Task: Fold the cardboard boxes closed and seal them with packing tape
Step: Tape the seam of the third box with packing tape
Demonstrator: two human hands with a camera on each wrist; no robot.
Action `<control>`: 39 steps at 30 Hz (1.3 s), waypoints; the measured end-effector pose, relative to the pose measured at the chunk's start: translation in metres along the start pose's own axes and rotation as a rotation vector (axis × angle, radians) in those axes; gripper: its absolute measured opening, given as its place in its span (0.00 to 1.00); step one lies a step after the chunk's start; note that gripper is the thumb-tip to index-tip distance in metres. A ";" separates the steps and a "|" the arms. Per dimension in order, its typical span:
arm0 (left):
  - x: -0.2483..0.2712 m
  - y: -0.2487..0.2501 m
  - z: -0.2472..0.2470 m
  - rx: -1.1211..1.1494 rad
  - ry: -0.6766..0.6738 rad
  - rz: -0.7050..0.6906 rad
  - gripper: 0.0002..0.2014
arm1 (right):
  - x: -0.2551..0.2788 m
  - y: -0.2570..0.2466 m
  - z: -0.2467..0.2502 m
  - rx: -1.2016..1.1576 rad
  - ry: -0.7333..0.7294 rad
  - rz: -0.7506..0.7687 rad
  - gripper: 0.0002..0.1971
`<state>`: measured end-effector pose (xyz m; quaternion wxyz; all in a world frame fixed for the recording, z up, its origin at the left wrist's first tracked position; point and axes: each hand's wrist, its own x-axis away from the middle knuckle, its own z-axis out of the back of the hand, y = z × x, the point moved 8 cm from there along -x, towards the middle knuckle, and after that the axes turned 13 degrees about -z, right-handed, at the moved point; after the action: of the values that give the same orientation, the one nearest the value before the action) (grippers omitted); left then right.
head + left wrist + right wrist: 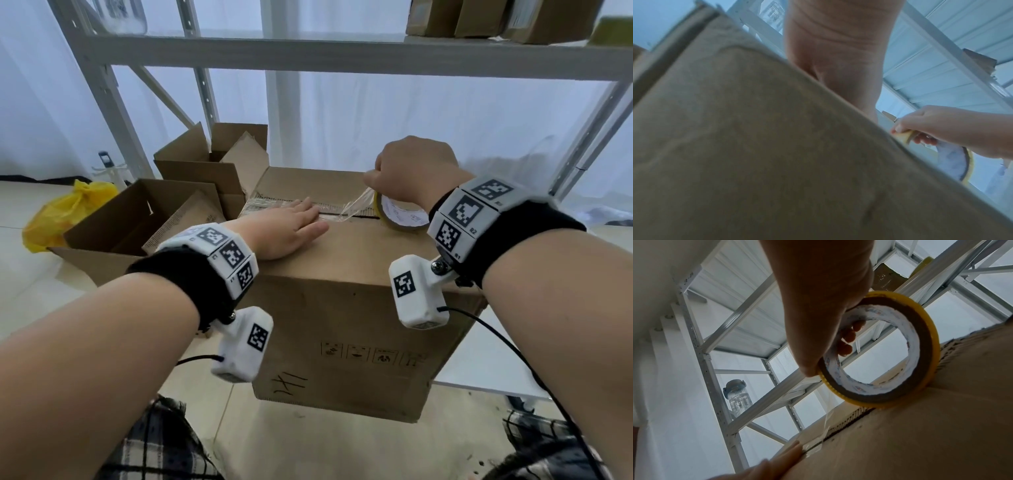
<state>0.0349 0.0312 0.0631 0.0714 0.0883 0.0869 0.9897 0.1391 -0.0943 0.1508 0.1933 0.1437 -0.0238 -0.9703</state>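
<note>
Two hands: both work on the top of the nearest cardboard box point(342, 308), which stands right in front of the person.
Left hand point(287, 229): lies flat, fingers straight and together, pressing the laid tape strip point(274, 202) down over the seam point(363, 216) between the closed flaps.
Right hand point(414, 168): fingers curl through the core of the tape roll point(400, 214) with the thumb on its outer rim; the roll stands on edge on the seam, just right of the left fingertips.
Free tape: a clear stretch point(356, 205) runs taut from the roll back to the pressed strip.
Progress: by my reading the left part of the seam is covered and the right part is still bare.
Box handling: stiff corrugated board, probably light; the flaps may spring up, so pressing beside the seam seems the best hold.
Tape handling: thin, sticky film, likely to wrinkle or cling to itself if slack; the roll is rigid and best held through the core.
Behind, left: open boxes point(191, 178) with flaps up, and a yellow bag point(61, 212) on the floor.
Farthest: a white shelf rack point(308, 58) with more boxes on top.
</note>
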 end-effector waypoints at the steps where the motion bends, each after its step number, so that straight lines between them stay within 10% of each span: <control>1: -0.001 0.001 -0.001 -0.021 0.003 0.025 0.34 | 0.001 0.001 0.000 -0.006 0.001 -0.004 0.18; 27: -0.023 0.015 -0.013 0.019 0.000 0.098 0.45 | 0.009 0.001 0.010 -0.167 0.046 -0.040 0.13; 39: -0.049 0.032 -0.002 0.019 0.007 0.040 0.41 | 0.007 0.050 0.002 -0.830 -0.062 -0.153 0.07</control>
<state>0.0778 -0.0082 0.0590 0.0506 0.0874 0.0948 0.9904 0.1506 -0.1429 0.1560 0.1612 0.0256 0.3739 -0.9130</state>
